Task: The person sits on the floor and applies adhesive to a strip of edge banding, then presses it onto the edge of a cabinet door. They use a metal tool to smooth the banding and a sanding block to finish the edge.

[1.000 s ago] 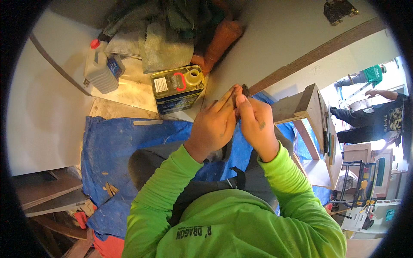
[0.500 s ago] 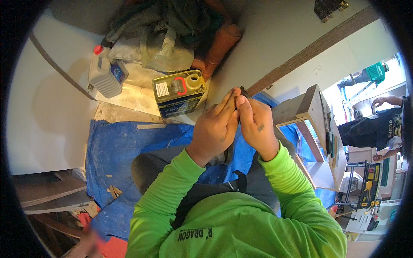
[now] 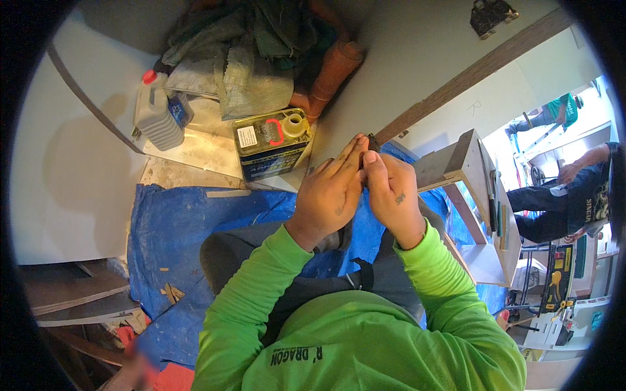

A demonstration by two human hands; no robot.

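My left hand (image 3: 329, 195) and my right hand (image 3: 393, 199) meet at the lower end of a panel's brown edge (image 3: 450, 88). A small dark piece (image 3: 373, 141), perhaps a hinge, pokes out past my fingertips. The left fingers lie straight and close together against it. My right thumb presses toward the same spot, its other fingers curled, and what they grip is hidden. A dark metal hinge (image 3: 492, 16) shows on the pale panel (image 3: 404, 65) at upper right. Just left of my hands stands a metal can (image 3: 270, 146) with a red handle and an open spout.
A white jug (image 3: 156, 111) with a red cap stands at left, near piled sacks (image 3: 254, 78) and an orange pipe (image 3: 336, 72). Blue sheeting (image 3: 176, 241) covers the floor. To my right are a wooden frame (image 3: 466, 173) and two people, one in dark clothes (image 3: 580, 195).
My hands keep nearly the same place and stay together. The left fingers look slightly straighter. At right, the person in dark clothes has shifted arms and stance, and the view has moved a little.
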